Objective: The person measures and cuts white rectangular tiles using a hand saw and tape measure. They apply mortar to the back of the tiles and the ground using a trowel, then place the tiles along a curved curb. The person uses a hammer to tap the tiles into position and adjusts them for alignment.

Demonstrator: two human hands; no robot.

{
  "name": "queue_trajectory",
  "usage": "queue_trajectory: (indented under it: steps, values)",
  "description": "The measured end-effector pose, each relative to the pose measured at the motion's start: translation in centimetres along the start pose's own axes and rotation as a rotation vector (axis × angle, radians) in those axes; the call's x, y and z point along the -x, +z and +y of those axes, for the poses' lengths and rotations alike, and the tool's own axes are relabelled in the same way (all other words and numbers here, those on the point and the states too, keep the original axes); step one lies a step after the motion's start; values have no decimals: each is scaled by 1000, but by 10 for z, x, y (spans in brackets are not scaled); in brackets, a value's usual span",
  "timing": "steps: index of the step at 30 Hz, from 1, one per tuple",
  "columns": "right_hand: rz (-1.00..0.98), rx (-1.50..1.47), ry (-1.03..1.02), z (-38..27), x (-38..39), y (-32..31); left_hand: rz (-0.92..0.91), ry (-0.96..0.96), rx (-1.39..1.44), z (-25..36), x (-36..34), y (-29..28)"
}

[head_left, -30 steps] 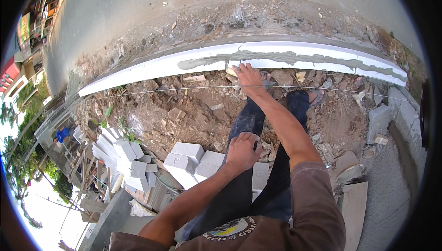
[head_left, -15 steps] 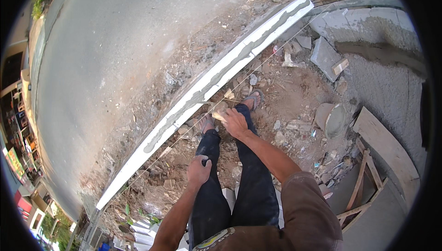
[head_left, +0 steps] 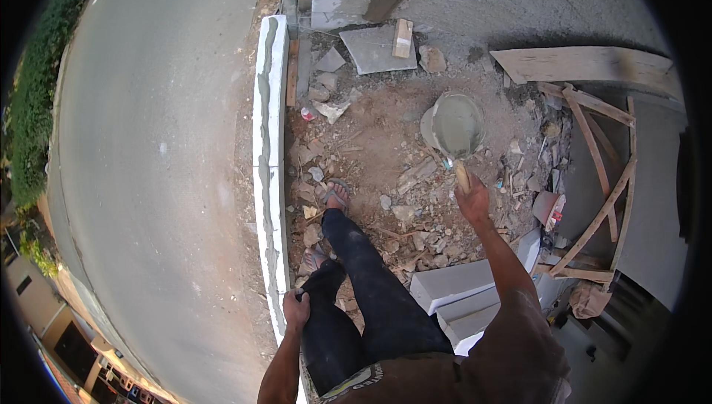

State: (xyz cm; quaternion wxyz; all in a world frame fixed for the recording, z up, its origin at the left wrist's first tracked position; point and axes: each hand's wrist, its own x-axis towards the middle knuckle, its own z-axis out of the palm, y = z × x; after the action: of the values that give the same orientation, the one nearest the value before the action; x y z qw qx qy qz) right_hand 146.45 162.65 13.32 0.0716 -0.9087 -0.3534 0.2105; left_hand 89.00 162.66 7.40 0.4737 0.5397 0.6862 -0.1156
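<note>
My right hand [head_left: 473, 202] is closed round the wooden handle of a trowel [head_left: 462, 176]. Its blade is hard to make out against a round bucket [head_left: 428, 128] of wet grey mortar [head_left: 458, 124], just beyond the hand. My left hand [head_left: 297, 310] is beside my left knee, close to the low wall, with its fingers curled. A dark patch shows between thumb and fingers, and I cannot make out whether it is trouser cloth or a held thing. The wall of white blocks [head_left: 277, 204] runs along my left, with a strip of grey mortar [head_left: 265, 118] on its top.
Rubble [head_left: 415, 219] covers the ground round my sandalled feet. White blocks [head_left: 460, 282] lie near my right leg. A flat slab [head_left: 378, 50] bears a small wooden piece [head_left: 403, 38]. At the right are a plank [head_left: 586, 64] and a wooden frame [head_left: 593, 174]. A road [head_left: 163, 144] lies beyond the wall.
The view has swung to the right. My right hand has moved with the trowel from beside the wall's mortar strip to the bucket. My left hand stays by the knee.
</note>
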Motion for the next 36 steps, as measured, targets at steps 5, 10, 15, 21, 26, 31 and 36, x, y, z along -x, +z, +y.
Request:
queue_trajectory:
  steps: [5, 10, 15, 21, 26, 31, 36]
  values:
    - [35, 110, 44, 41, -55, -42, -10, 75, 53, 78, -44, -43]
    - [-33, 190, 152, 31, -100, -50, -25, 114, 234, 161, -91, -81]
    - [-208, 166, 313, 36, -133, -9, -153, 108, 247, 232, -112, -101]
    - [-144, -16, 365, 63, -164, 41, -271, 37, 68, 267, -131, -109]
    - [-240, -96, 468, 57, -186, 54, -324, 19, -81, 277, -174, -135]
    - [543, -191, 501, 30, -153, 37, -327, 129, -173, 311, -205, -166]
    - [417, -608, 700, -1, -15, 61, -459, 187, -301, 343, -203, -175]
